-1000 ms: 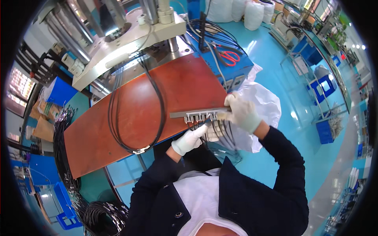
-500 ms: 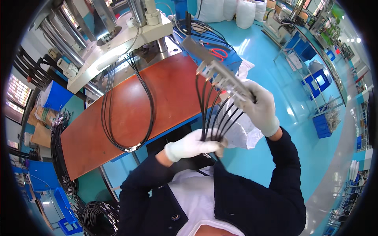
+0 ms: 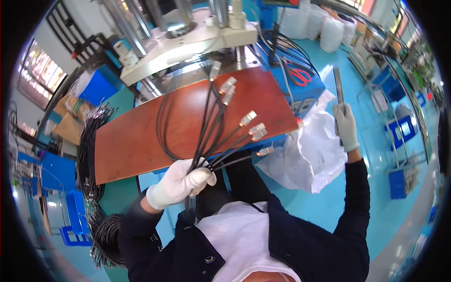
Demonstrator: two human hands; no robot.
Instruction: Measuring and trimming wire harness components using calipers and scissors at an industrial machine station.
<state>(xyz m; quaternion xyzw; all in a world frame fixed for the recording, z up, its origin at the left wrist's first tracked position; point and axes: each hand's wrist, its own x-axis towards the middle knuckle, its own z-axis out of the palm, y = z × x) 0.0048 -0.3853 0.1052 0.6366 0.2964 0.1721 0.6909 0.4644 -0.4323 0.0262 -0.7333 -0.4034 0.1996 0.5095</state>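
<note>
Nearby, the left hand [image 3: 181, 183] has its fingers curled right round a bundle of cables [image 3: 202, 135], no gap showing. The bundle rises in front of the body, reaching over the bench [image 3: 134, 146]; its long axis runs away and slightly right, and its plugs [image 3: 257, 132] fan from straight ahead round to the right. A loosened grip would probably let single cables slip, and with the plugs spread so widely, one could knock or snag on the bench edge. Out to the side, the right hand [image 3: 346, 126] is closed around a metal bar [image 3: 338, 85], its long axis nearly fore-and-aft, far end pointing away; a careless swing might catch the sack [image 3: 312, 164] or hit the bench. Beyond are red-handled pliers [image 3: 301, 77] and a press [image 3: 188, 54].
</note>
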